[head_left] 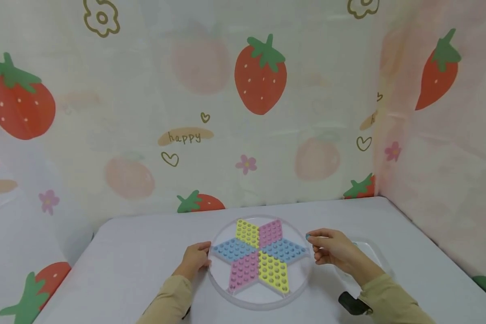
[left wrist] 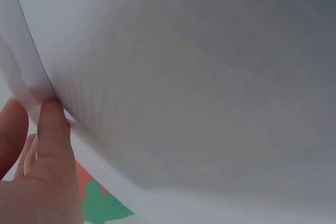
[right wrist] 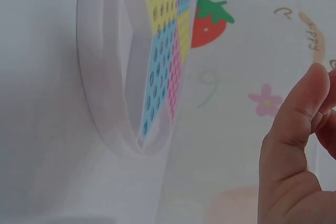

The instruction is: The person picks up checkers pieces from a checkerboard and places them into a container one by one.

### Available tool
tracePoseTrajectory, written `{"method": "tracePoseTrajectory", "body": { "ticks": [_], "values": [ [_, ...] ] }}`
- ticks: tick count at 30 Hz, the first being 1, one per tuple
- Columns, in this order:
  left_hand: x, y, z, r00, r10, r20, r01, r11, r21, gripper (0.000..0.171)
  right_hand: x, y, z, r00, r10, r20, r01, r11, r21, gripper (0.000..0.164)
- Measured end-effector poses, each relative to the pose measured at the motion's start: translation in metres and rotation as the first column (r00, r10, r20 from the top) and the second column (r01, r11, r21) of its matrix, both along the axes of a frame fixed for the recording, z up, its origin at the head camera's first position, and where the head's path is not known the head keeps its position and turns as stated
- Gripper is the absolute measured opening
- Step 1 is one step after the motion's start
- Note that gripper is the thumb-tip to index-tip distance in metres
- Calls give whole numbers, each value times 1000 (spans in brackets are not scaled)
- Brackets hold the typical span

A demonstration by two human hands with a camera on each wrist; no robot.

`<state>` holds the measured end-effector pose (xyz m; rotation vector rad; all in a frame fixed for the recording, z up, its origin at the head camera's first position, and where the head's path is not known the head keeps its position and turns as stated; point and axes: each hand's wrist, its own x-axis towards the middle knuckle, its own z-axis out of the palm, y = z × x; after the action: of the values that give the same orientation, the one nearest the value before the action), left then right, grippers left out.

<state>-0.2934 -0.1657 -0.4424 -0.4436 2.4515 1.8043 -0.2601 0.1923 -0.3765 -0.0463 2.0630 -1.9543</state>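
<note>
A round white Chinese checkers board [head_left: 259, 305], with a six-pointed star in yellow, pink and blue, lies in front of me. My left hand [head_left: 195, 260] rests at its left rim, fingertips touching the edge. In the left wrist view, the thumb and fingers of the left hand [left wrist: 50, 161] are at a pale curved edge. Just beyond the board's right rim, my right hand [head_left: 336, 249] pinches a small blue marble [head_left: 308, 236] between thumb and fingertip, raised beside the star's right blue point. The right wrist view shows the board [right wrist: 100, 66] apart from the right hand [right wrist: 294, 145].
A clear plastic tray [head_left: 380, 255] sits on the white table [head_left: 146, 252] to the right, partly hidden by my right hand and forearm. A black device [head_left: 352, 303] is at my right wrist. Strawberry-print cloth [head_left: 210, 90] hangs behind the table and along its right side.
</note>
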Motion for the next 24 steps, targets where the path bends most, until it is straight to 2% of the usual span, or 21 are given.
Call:
{"method": "tracePoseTrajectory", "body": {
  "ticks": [6, 12, 15, 24],
  "values": [
    [-5, -1, 0, 1000, 1, -12, -1, 1000, -7, 62, 1, 16, 3, 999, 28, -27, -29, 1000, -9, 45],
    [0, -1, -4, 1000, -3, 11, 3, 1000, -17, 60, 6, 31, -1, 999, 50, -10, -50, 999, -15, 41],
    [0, -1, -3, 1000, -1, 3, 1, 1000, -15, 61, 7, 36, 1, 999, 44, -27, -45, 999, -21, 43],
    [1, 2, 0, 1000, -8, 13, 8, 1000, -18, 63, 11, 51, 2, 1000, 5, 2, -5, 1000, -25, 42]
  ]
}}
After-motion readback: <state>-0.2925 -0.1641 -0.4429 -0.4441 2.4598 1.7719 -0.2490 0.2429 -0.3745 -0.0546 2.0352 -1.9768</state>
